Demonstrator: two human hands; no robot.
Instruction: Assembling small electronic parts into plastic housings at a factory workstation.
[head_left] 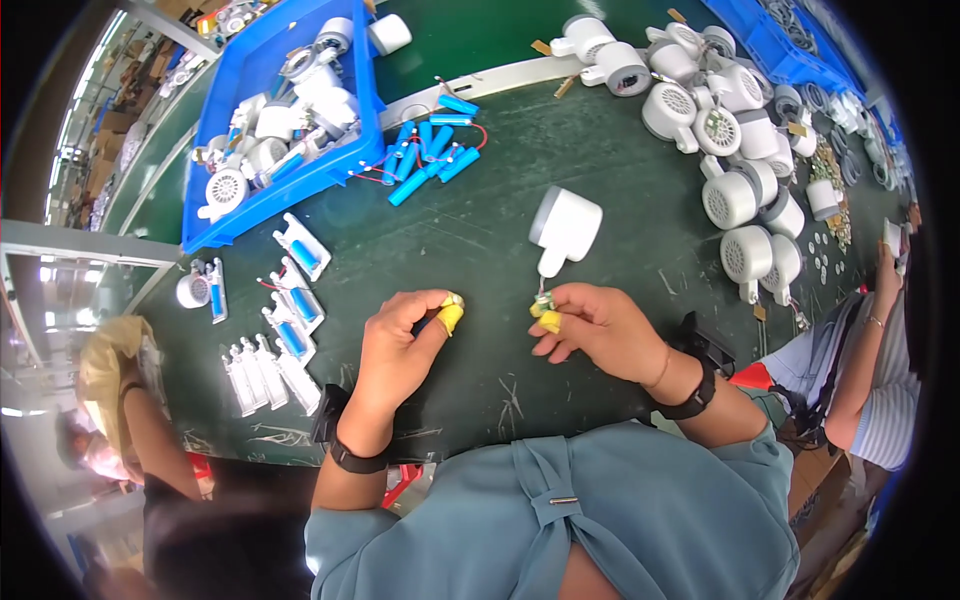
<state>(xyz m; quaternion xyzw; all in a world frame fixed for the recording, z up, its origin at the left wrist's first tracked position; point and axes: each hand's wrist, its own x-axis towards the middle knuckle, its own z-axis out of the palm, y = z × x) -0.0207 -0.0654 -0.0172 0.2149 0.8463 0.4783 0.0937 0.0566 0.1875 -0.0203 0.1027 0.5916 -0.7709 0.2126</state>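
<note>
Steadying the small green circuit board [543,301] by its edges seemed the soundest way to handle the step in hand, which looked like work on the wiring of the white housing [574,226]. The board sat just off the housing's handle end, on the person's side, joined by what looked like a short, thin lead. That lead called for slack: a tug would likely have strained its joint or dragged the housing, which lay on the green table [455,225] with no hand on it. Fingertips were best kept off any bare contacts.

The right hand [590,325] reached in from the housing's near side, thumb and forefinger clamped on the board, the other fingers loosely curled below. The left hand [400,340] stood well to the near left of the housing, thumb and forefinger drawn close; whether they met or pinched something small could not be told. Yellow covers [451,319] showed on both hands' digits, and both forearms angled up toward the housing.
</note>
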